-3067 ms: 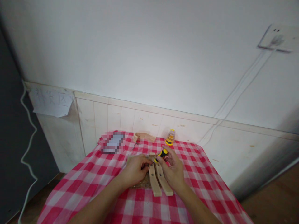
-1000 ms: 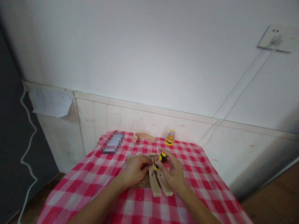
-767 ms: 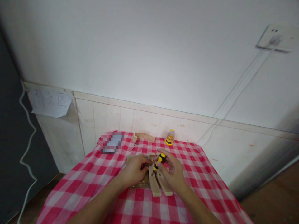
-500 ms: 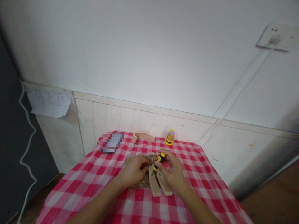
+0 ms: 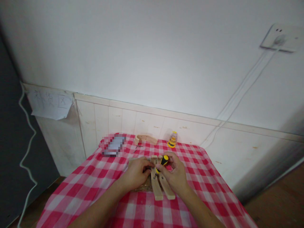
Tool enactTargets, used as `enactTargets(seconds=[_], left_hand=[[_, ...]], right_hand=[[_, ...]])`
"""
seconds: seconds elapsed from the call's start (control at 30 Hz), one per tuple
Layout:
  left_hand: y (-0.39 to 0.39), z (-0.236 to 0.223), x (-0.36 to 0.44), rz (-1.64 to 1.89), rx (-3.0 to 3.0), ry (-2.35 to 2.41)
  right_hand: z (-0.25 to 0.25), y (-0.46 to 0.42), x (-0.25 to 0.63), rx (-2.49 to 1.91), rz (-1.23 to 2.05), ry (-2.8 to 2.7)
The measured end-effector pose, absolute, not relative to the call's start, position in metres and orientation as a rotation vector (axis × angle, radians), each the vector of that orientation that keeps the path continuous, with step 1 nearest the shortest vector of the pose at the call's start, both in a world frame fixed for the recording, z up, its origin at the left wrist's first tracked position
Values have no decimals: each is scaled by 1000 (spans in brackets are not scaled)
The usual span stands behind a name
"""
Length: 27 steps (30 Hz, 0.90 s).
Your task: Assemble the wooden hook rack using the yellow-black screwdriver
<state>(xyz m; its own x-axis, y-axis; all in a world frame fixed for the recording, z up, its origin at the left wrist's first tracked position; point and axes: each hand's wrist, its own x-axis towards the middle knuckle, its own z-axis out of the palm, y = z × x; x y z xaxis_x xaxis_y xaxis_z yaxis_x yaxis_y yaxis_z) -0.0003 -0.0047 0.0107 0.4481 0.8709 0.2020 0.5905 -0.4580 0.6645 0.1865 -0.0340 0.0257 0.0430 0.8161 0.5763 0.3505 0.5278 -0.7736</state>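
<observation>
Screwdriver (image 5: pixel 163 161) sits lower in frame than earlier, gripped in right hand (image 5: pixel 175 172), tip at a screw (image 5: pixel 154 178) on the left wooden strip (image 5: pixel 156 189), lower centre. Left hand (image 5: pixel 137 172) touches strip's upper part; cannot tell whether gripping.

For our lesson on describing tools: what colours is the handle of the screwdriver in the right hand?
Yellow and black; the screwdriver handle shows in the head view.

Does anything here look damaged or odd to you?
Mostly the wall: its lower panels have brownish marks, perhaps scuffs, and the paper on the left has an uneven, slanted edge. Nothing looks spilled around the screwdriver and the wooden pieces near its tip.
</observation>
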Motion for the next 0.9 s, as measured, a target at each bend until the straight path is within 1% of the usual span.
enactTargets(seconds=[0.3, 0.6, 0.9], left_hand=[[-3, 9, -1, 748, 2196, 1217], [-4, 8, 0, 748, 2200, 1220], [-5, 11, 0, 756, 2196, 1212]], right_hand=[[21, -32, 186, -1038, 498, -1499], [16, -22, 192, -1080, 408, -1358], [7, -19, 193, -1082, 477, -1430]])
